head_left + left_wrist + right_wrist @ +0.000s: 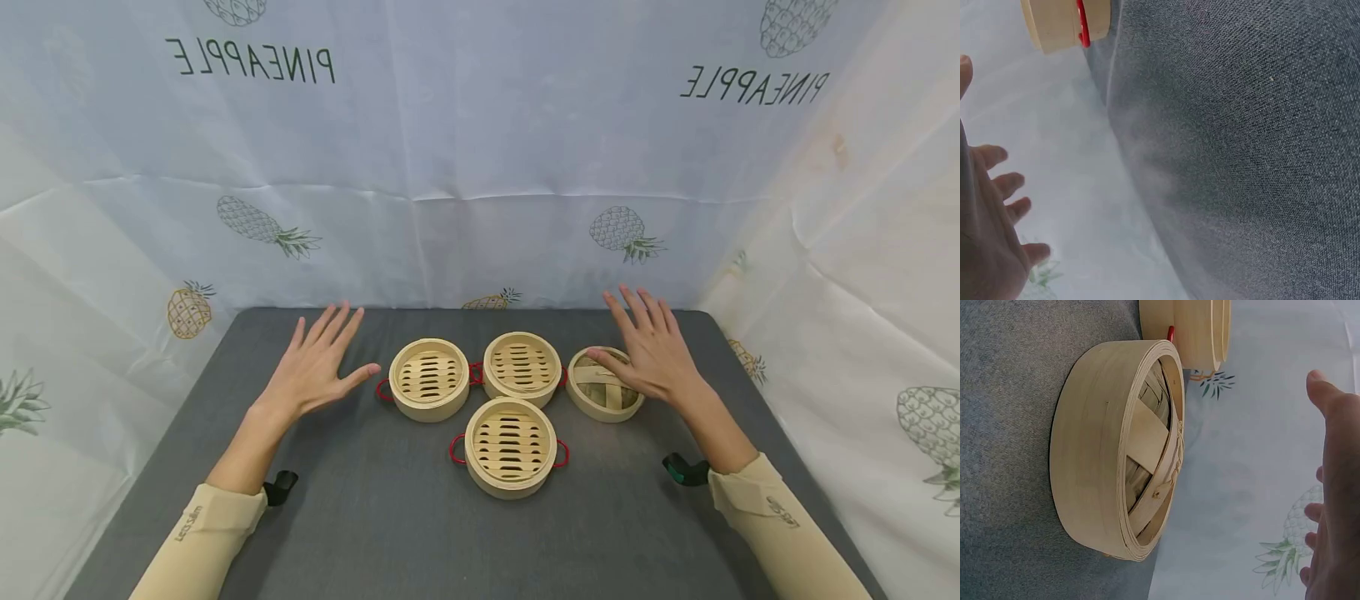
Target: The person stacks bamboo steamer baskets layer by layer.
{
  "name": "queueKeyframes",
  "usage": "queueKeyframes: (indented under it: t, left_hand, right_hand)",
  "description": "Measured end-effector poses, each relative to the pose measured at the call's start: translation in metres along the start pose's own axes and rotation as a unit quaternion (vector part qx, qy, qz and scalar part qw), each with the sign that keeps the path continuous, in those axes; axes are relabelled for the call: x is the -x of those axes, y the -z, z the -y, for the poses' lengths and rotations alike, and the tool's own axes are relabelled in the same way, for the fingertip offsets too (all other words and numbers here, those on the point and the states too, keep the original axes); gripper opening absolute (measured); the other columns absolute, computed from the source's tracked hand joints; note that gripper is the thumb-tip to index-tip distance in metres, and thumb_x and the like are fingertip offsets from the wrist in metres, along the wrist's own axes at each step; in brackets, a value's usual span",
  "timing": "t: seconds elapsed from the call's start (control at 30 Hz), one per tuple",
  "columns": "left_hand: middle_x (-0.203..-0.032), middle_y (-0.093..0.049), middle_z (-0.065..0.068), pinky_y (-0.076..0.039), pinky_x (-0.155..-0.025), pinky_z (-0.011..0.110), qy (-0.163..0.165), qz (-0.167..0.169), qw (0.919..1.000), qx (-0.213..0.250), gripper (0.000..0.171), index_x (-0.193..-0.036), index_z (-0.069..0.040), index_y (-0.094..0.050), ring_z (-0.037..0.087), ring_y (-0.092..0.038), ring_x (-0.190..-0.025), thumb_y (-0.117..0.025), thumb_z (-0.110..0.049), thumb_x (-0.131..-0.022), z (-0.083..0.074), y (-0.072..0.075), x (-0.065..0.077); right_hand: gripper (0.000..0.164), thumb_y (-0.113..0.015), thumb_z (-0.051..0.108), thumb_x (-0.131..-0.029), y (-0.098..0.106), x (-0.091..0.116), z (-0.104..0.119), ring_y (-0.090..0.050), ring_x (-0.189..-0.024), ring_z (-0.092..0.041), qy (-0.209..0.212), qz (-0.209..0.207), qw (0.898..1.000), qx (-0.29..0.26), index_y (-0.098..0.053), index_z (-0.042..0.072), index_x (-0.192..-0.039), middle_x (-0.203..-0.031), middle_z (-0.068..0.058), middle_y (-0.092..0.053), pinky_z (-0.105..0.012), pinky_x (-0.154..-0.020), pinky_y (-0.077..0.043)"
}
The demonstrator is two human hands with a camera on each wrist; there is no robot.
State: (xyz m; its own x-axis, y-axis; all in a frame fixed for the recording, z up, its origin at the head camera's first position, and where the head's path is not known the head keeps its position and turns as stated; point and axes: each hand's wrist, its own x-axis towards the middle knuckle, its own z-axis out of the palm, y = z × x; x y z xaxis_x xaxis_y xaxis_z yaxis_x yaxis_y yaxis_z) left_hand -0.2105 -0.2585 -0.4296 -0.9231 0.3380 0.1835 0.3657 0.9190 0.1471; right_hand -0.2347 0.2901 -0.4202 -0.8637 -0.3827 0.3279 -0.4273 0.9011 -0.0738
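Note:
My left hand hovers with fingers spread, left of a bamboo steamer basket with red handles. Fingers also apart, my right hand is held over the woven bamboo lid; its thumb overlaps the lid's rim in the head view. In the right wrist view the lid lies flat on the cloth with its crossed bands and knotted loop on top, and the hand stays apart from it. Between the hands are a second steamer basket at the back and a third nearer the front, both with slatted bottoms and red handles.
A dark grey cloth covers the table. White curtains printed with pineapples stand behind it and along both sides. The two back baskets and the lid sit close together in a row. Dark wrist cameras hang under both forearms.

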Motion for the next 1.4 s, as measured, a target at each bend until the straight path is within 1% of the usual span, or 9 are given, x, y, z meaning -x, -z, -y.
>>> queueKeyframes:
  t: [0.1,0.23,0.4,0.53,0.67,0.77,0.87,1.1,1.4]
  left_hand:
    - [-0.18,-0.025,0.022,-0.015,-0.133,0.076,0.0,0.003,1.0,0.006,0.097,-0.173,-0.009,-0.025,0.047,-0.024,-0.167,-0.061,-0.065,-0.103,-0.001,0.0,0.001]
    - [-0.178,-0.028,0.023,-0.019,-0.132,0.076,0.007,0.02,0.9996,0.019,0.094,-0.172,-0.007,-0.028,0.048,-0.028,-0.164,-0.062,-0.062,-0.104,-0.001,-0.001,0.0]
    - [-0.175,-0.034,0.025,-0.027,-0.129,0.076,0.008,0.04,0.9978,0.053,0.092,-0.17,-0.004,-0.033,0.051,-0.037,-0.159,-0.064,-0.061,-0.103,-0.004,-0.002,-0.001]
    - [-0.173,-0.038,0.025,-0.038,-0.122,0.077,0.02,0.062,0.994,0.088,0.092,-0.169,-0.006,-0.036,0.051,-0.04,-0.157,-0.065,-0.063,-0.102,-0.007,-0.002,-0.001]
    - [-0.171,-0.041,0.026,-0.043,-0.115,0.08,0.037,0.089,0.9882,0.119,0.093,-0.168,-0.006,-0.037,0.051,-0.041,-0.157,-0.067,-0.063,-0.101,-0.012,-0.001,-0.001]
    - [-0.167,-0.046,0.028,-0.044,-0.116,0.077,0.026,0.096,0.9853,0.139,0.091,-0.165,-0.001,-0.041,0.052,-0.046,-0.153,-0.072,-0.058,-0.1,-0.015,-0.002,-0.002]
    - [-0.162,-0.051,0.031,-0.047,-0.116,0.072,0.005,0.094,0.9837,0.154,0.089,-0.161,0.004,-0.045,0.051,-0.053,-0.147,-0.076,-0.052,-0.098,-0.018,-0.004,-0.002]
    - [-0.15,-0.061,0.03,-0.054,-0.11,0.066,-0.011,0.093,0.9814,0.168,0.09,-0.155,0.007,-0.05,0.047,-0.062,-0.136,-0.084,-0.049,-0.094,-0.02,-0.007,-0.002]
    - [-0.152,-0.058,0.032,-0.057,-0.106,0.063,-0.026,0.112,0.9739,0.195,0.091,-0.157,0.01,-0.047,0.048,-0.063,-0.136,-0.086,-0.041,-0.093,-0.022,-0.015,-0.004]
  right_hand:
    - [0.1,-0.062,0.07,-0.099,0.0,0.001,0.0,-0.024,-0.163,-0.052,0.001,-0.002,1.0,-0.005,-0.02,0.02,-0.175,-0.177,-0.024,-0.028,-0.074,-0.132,-0.019]
    - [0.1,-0.063,0.068,-0.099,0.0,0.002,0.001,-0.024,-0.163,-0.053,0.002,-0.004,1.0,-0.02,-0.021,0.019,-0.175,-0.177,-0.026,-0.028,-0.076,-0.131,-0.02]
    - [0.099,-0.061,0.069,-0.1,0.001,0.005,0.001,-0.024,-0.162,-0.054,0.003,-0.002,0.999,-0.042,-0.021,0.018,-0.175,-0.176,-0.026,-0.028,-0.079,-0.127,-0.023]
    - [0.099,-0.066,0.064,-0.099,0.0,0.006,0.002,-0.024,-0.162,-0.054,0.0,0.002,0.998,-0.067,-0.023,0.016,-0.174,-0.177,-0.025,-0.029,-0.08,-0.125,-0.024]
    - [0.099,-0.071,0.056,-0.097,-0.002,0.006,0.003,-0.024,-0.162,-0.054,0.002,0.003,0.995,-0.097,-0.024,0.015,-0.174,-0.176,-0.025,-0.03,-0.081,-0.124,-0.024]
    - [0.098,-0.072,0.054,-0.097,-0.001,0.005,0.006,-0.024,-0.162,-0.054,0.003,0.009,0.993,-0.118,-0.026,0.013,-0.173,-0.176,-0.024,-0.029,-0.082,-0.124,-0.023]
    - [0.098,-0.072,0.054,-0.098,0.0,0.006,0.01,-0.023,-0.163,-0.054,0.003,0.02,0.991,-0.134,-0.025,0.014,-0.174,-0.178,-0.022,-0.028,-0.082,-0.125,-0.023]
    - [0.097,-0.072,0.055,-0.098,0.001,0.008,0.016,-0.025,-0.162,-0.053,0.004,0.028,0.988,-0.149,-0.025,0.015,-0.174,-0.179,-0.019,-0.028,-0.082,-0.124,-0.023]
    - [0.098,-0.074,0.052,-0.097,0.001,0.012,0.022,-0.024,-0.164,-0.051,0.01,0.031,0.987,-0.156,-0.024,0.017,-0.174,-0.179,-0.017,-0.028,-0.08,-0.125,-0.025]
